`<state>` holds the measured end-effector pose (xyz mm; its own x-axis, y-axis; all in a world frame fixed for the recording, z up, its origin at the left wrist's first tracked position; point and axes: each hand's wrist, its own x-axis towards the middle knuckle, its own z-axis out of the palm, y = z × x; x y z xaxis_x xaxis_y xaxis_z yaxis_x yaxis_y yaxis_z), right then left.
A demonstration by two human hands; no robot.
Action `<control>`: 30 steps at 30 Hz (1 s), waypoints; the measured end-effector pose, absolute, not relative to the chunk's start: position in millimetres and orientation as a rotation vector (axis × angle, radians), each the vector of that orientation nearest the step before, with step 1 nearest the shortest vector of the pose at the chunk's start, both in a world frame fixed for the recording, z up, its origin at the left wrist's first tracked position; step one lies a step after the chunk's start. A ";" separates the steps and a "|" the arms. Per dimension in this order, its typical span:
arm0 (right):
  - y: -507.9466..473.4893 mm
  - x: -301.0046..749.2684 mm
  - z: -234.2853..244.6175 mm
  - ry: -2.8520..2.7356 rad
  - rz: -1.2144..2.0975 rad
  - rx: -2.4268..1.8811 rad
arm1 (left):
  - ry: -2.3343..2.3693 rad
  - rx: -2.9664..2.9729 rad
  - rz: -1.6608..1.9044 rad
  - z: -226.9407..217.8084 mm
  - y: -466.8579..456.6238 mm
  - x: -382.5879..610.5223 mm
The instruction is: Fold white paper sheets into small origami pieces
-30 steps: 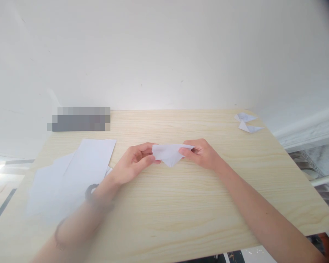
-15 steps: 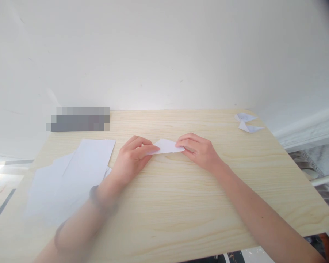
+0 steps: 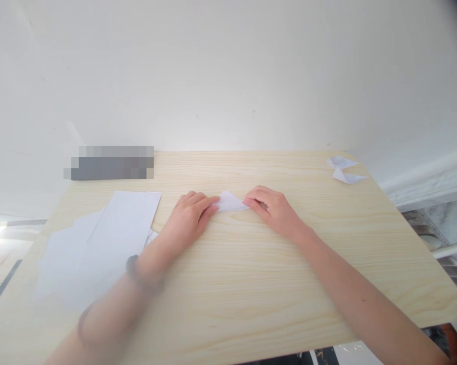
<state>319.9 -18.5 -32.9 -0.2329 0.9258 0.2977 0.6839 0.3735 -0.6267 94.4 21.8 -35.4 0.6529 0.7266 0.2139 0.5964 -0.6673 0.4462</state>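
Between my hands is a small folded piece of white paper (image 3: 229,201), roughly triangular, with its peak pointing toward the wall and its long edge toward me. My left hand (image 3: 193,213) pinches its left end between thumb and fingers. At the right corner, the thumb and fingertips of my right hand (image 3: 269,207) are closed on the paper. Both hands are low over the wooden table (image 3: 236,284). The paper's two ends are hidden by my fingers.
Left of my left arm lies a spread of white paper sheets (image 3: 117,223). Two folded paper shapes (image 3: 344,162) rest at the far right of the table. A blurred-out dark object (image 3: 110,167) stands at the back left, against the white wall (image 3: 228,76).
The paper's outline has become narrower and more pointed at the top. My right hand has shifted slightly left, and my left thumb and fingers have changed their hold on the left end.
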 end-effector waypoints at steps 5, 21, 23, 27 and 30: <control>-20.4 315.1 -30.0 -2.003 0.504 -1.404 | 1.052 2.544 0.555 -34.7 21.2 95.0; -19.4 323.4 -33.8 -2.090 0.560 -1.401 | 1.117 2.387 0.705 -36.5 21.2 94.6; -19.0 323.4 -35.3 -2.091 0.557 -1.408 | 1.164 2.367 0.695 -35.7 20.6 95.1; -18.7 322.3 -35.6 -2.096 0.551 -1.417 | 1.258 2.347 0.610 -32.7 19.6 95.9; -19.5 320.8 -34.2 -2.091 0.537 -1.429 | 1.283 2.331 0.570 -32.0 19.6 95.9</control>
